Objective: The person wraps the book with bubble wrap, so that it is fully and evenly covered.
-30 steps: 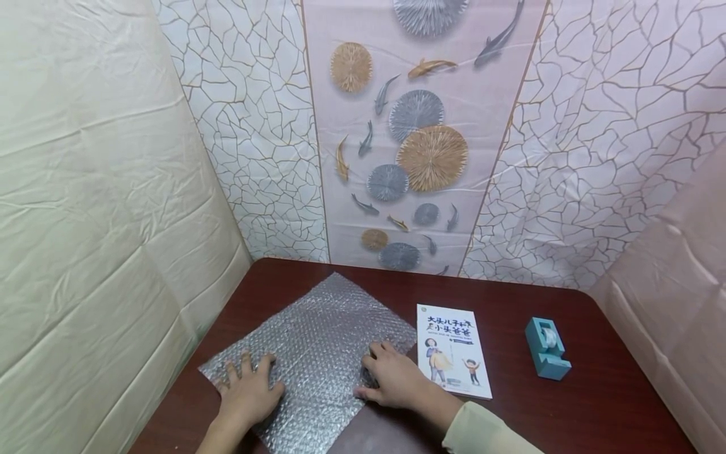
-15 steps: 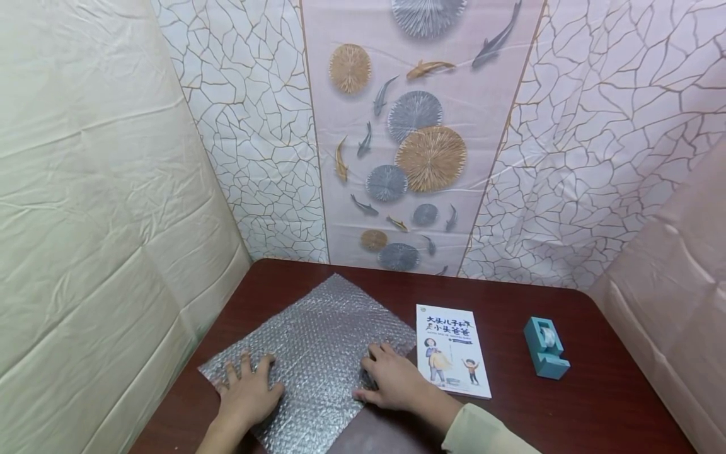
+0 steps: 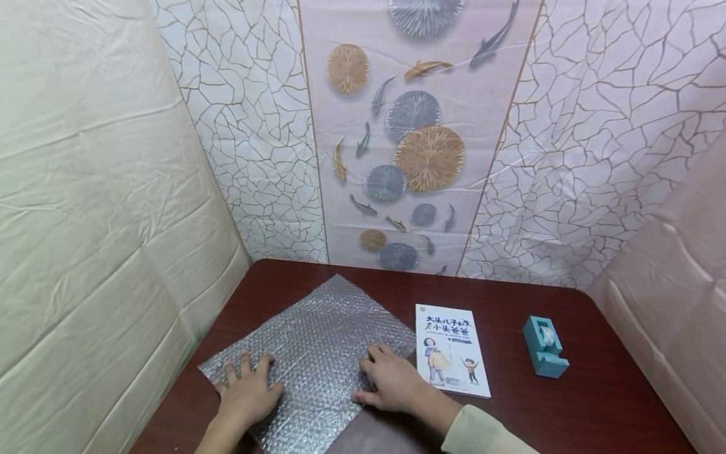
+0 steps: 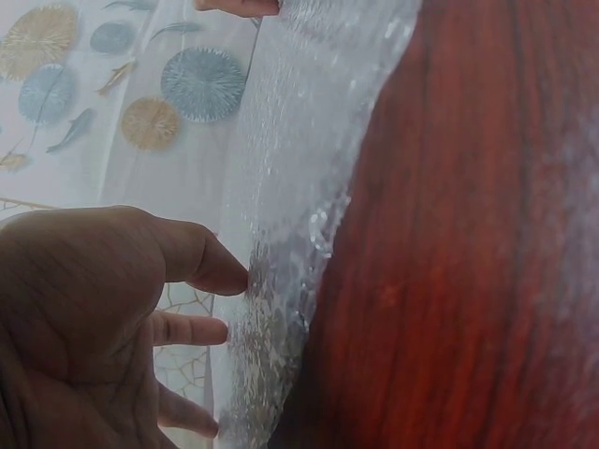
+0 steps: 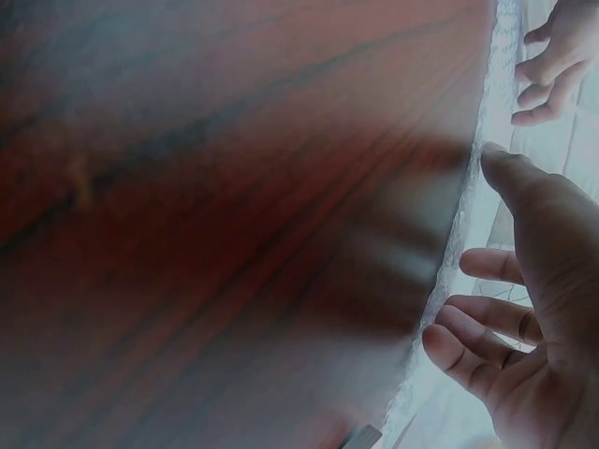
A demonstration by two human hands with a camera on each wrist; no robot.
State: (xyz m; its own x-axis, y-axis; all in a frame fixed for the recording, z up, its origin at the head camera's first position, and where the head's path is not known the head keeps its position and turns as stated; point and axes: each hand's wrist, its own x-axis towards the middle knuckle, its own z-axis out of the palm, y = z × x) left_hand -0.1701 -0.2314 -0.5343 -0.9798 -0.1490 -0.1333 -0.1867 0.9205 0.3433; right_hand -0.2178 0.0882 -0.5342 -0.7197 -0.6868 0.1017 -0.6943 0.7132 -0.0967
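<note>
A sheet of clear bubble wrap point(image 3: 323, 340) lies flat on the dark red table, turned so one corner points to the back. On its left part rests my left hand point(image 3: 247, 392), fingers spread and fingertips touching the plastic. My right hand point(image 3: 391, 380) touches the sheet near its right edge, fingers slightly bent. In the left wrist view the left thumb and fingers point(image 4: 201, 267) meet the surface of the wrap. In the right wrist view the right hand point(image 5: 533, 309) has its fingertips against the sheet, with nothing pinched between them.
Just right of the right hand lies a white picture book point(image 3: 452, 351) with drawn figures on its cover. Farther right stands a teal tape dispenser point(image 3: 546, 347) holding a roll of clear tape. Fabric-covered walls enclose the wooden table point(image 3: 601, 391) at the back and sides.
Both hands keep their places on the bubble wrap. Only a very slight shift of the whole head view is visible.
</note>
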